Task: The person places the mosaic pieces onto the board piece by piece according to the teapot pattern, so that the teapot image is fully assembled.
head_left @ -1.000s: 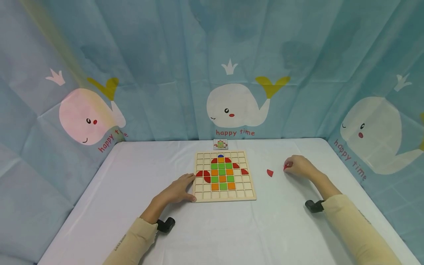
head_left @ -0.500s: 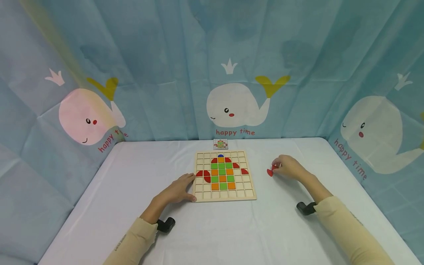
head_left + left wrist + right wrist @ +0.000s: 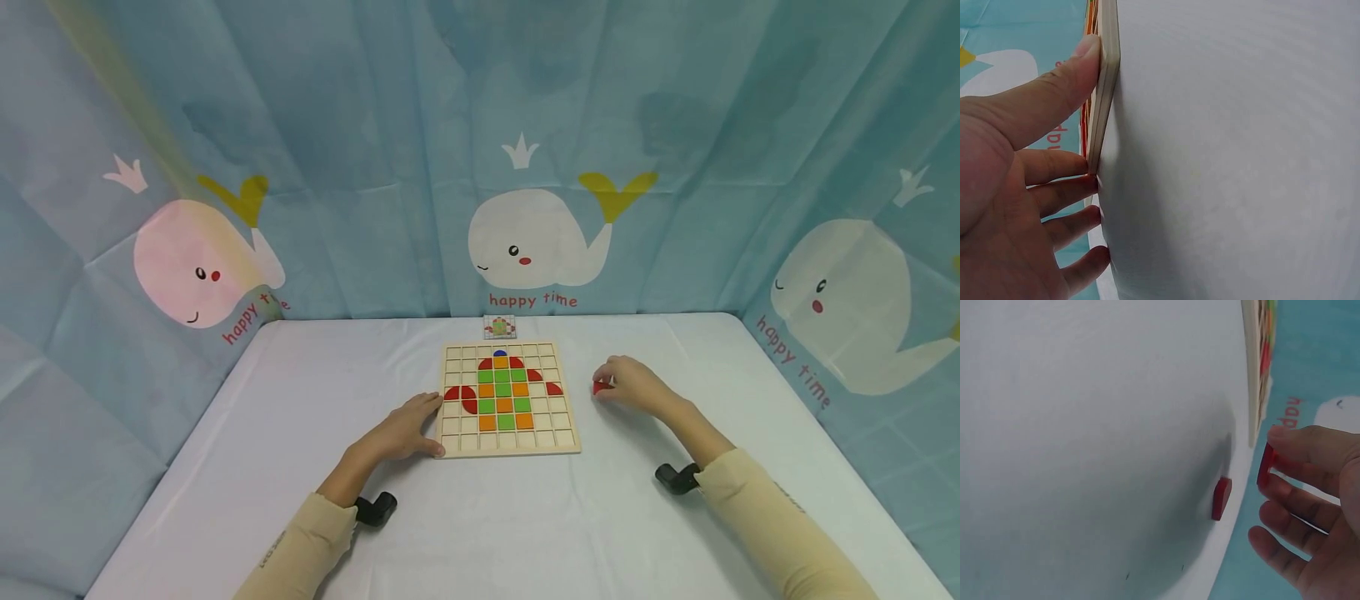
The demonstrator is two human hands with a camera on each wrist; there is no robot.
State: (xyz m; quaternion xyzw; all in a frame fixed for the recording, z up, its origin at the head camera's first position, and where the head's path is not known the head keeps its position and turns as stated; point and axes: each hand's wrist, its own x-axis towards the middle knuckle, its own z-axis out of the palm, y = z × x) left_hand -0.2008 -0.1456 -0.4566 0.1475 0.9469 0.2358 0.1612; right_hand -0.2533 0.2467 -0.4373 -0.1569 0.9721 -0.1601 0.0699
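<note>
My right hand (image 3: pixel 630 386) pinches a red quarter-circle tile (image 3: pixel 1266 465) between thumb and fingertips, just above the table to the right of the board. A second red tile (image 3: pixel 1222 499) lies on the cloth below that hand; in the head view the hand mostly hides it. My left hand (image 3: pixel 405 429) rests against the left edge of the wooden grid board (image 3: pixel 550 425), thumb and fingers spread along the side. On the board, green and orange square tiles (image 3: pixel 504 406) form a block, with red quarter-circle tiles (image 3: pixel 468 406) around it and a blue piece (image 3: pixel 500 353) on top.
A small pattern card (image 3: pixel 499 327) lies behind the board, showing a similar coloured figure. White cloth covers the table (image 3: pixel 495 525). Blue curtains (image 3: pixel 375 208) printed with whales stand at the back and sides.
My right hand has moved left toward the board, carrying its red tile over and past the one lying on the table. The left hand and the board have stayed put.
</note>
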